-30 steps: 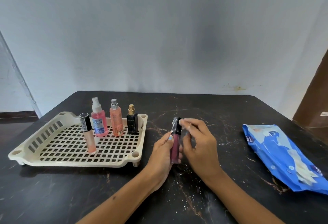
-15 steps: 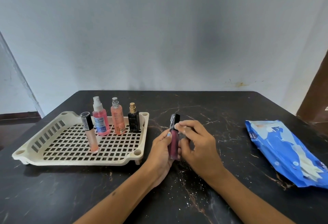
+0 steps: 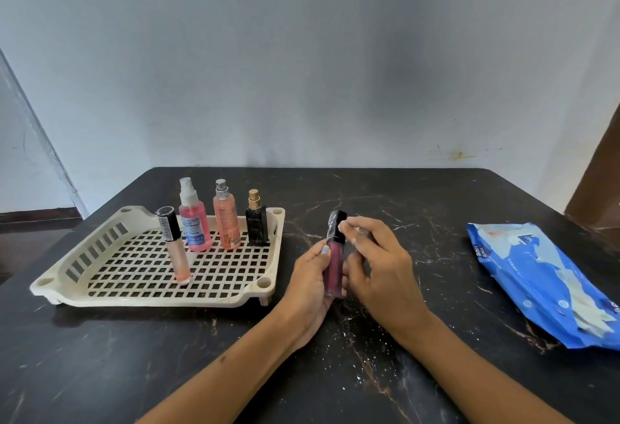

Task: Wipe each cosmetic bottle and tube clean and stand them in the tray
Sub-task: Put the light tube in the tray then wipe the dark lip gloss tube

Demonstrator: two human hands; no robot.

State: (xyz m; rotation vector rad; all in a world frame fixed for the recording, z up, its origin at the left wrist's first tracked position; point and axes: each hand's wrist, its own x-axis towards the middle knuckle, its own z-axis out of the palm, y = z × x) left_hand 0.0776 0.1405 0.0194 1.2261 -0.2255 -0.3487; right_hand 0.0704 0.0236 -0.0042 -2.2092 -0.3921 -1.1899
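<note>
From the head camera, a dark marbled worktop (image 3: pixel 385 195) carries a cream slotted tray (image 3: pixel 100 249), and everything else can be placed from that tray. Just to the tray's right, both hands meet around a maroon lip gloss tube (image 3: pixel 335 269) with a black cap, held upright and slightly tilted above the worktop. The left hand (image 3: pixel 310 282) has its fingers curled closed around the tube's lower body, thumb pressed on the front. The right hand (image 3: pixel 379 269) has its fingers (image 3: pixel 360 225) bent in against the cap and upper side of the tube; whether a wipe is pinched between them cannot be told, though something pale shows at the fingertips.

Inside the tray four items stand upright: a peach gloss tube (image 3: pixel 176 249) with a black cap nearest the front, and along the back rim a pink spray bottle (image 3: pixel 194 222), an orange spray bottle (image 3: pixel 226 222) and a small black perfume bottle (image 3: pixel 256 225) with a gold top.

Well to the tray's right, beyond the hands, a blue wipes packet (image 3: pixel 536 276) lies flat on the worktop.
</note>
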